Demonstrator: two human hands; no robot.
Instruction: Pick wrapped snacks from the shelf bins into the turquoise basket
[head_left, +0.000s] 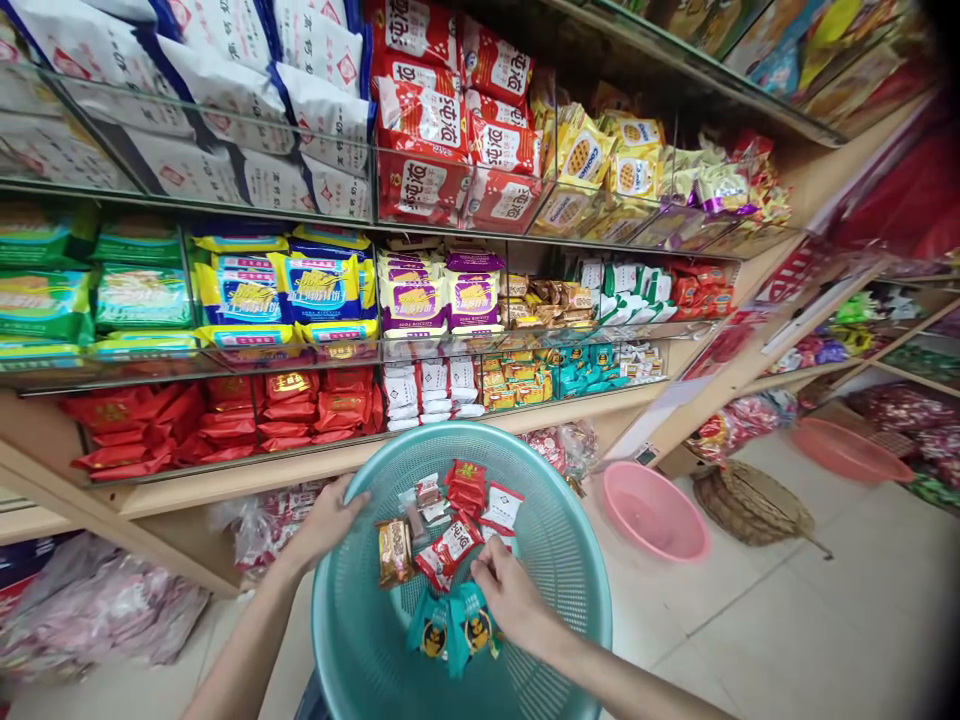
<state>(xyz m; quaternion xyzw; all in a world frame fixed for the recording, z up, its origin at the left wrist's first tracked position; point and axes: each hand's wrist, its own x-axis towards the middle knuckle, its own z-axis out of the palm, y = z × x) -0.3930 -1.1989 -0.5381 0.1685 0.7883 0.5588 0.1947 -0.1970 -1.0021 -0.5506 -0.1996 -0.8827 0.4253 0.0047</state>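
Observation:
A teal plastic basket (341,620) with mesh sides is in front of me. On its left rim my left hand (330,520) is closed, with the thumb over the edge. Inside the basket my right hand (510,590) has its fingers curled together. It is beside two teal snack packets (450,625) and a red-and-white packet (452,550); whether anything is pinched in it is hidden. Around these lie a red packet (466,487), a white packet (502,507), a gold-brown packet (395,552) and a few small wrapped pieces (429,495).
Glass-fronted shelves (442,232) full of packaged biscuits rise ahead of me. A pink basin (656,510) and a woven basket (754,510) sit on the tiled floor to the right. Plastic bags (105,610) of goods lie under the shelves at left.

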